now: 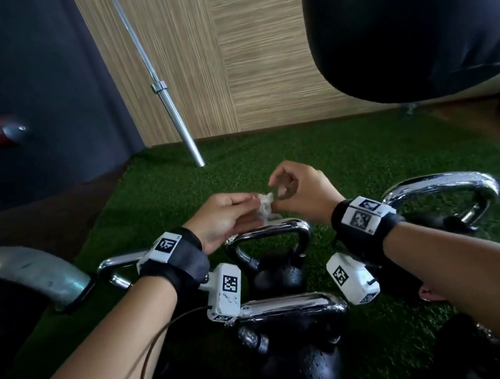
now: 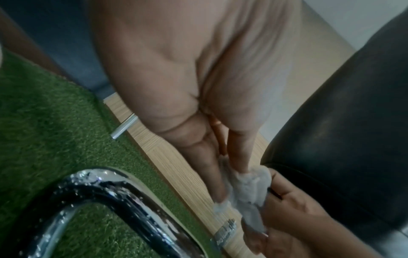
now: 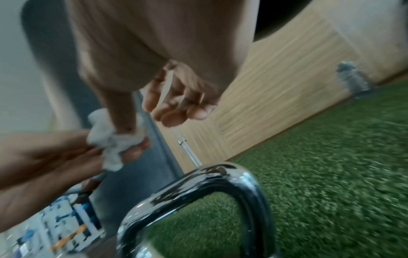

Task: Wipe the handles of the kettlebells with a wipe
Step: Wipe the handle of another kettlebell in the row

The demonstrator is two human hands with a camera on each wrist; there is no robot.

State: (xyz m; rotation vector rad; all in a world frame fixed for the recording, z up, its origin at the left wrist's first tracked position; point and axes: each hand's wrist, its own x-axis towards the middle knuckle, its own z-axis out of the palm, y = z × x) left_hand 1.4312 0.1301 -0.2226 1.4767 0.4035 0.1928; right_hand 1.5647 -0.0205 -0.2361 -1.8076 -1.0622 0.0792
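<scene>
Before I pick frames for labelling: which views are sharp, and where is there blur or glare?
Head view: fairly sharp on both hands and the wipe, glare on the chrome handles, edges bent by the wide lens. Left wrist: soft, palm out of focus. Right wrist: smeared most, turf streaked.

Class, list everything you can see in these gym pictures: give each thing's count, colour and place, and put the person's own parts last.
Kettlebells: at least four, black with chrome handles, on the turf near the person.
Wipe: one, white, crumpled, pinched between both hands above the middle kettlebell.
Turf: one, green, covering the floor.
Barbell: one, silver, leaning on the wood wall.
Punching bag: one, black, hanging at upper right.
Wall: light wood panels, behind.
Wrist cameras: two, white, strapped on black bands.
Left hand: holds the wipe.
Right hand: pinches the wipe.
</scene>
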